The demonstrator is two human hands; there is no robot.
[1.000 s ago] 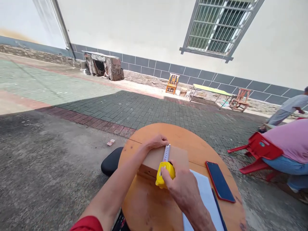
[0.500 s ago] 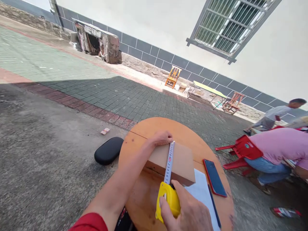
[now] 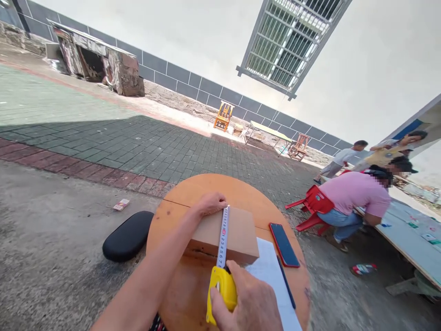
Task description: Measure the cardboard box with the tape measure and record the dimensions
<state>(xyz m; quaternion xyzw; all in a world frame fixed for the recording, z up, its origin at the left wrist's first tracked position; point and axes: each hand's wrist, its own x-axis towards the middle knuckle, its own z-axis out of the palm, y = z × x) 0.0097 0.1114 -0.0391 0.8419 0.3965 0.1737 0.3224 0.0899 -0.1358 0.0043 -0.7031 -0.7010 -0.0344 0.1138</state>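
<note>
A brown cardboard box [image 3: 241, 232] lies on the round wooden table [image 3: 206, 186]. Across its top runs the white blade of a yellow tape measure [image 3: 225, 287], pulled out from the far edge towards me. My right hand [image 3: 250, 299] is closed around the tape's yellow case, just off the box's near side. At the far edge, my left hand [image 3: 212, 203] pinches the blade's end against the box, its fingers curled. White paper [image 3: 267, 266] sits partly beside the box on the right, with a dark pen [image 3: 286, 282] along its edge.
A phone [image 3: 284, 245] with a red rim lies on the table's right. Left of the table is a black oval case or seat [image 3: 127, 236]. At right, a person in pink [image 3: 354, 193] sits on a red chair [image 3: 317, 200] by a long table [image 3: 413, 239]; a bottle [image 3: 363, 269] lies on the ground.
My view has turned to the right, bringing more people and the long table into sight. Both hands, the tape measure and the box keep the same arrangement.
</note>
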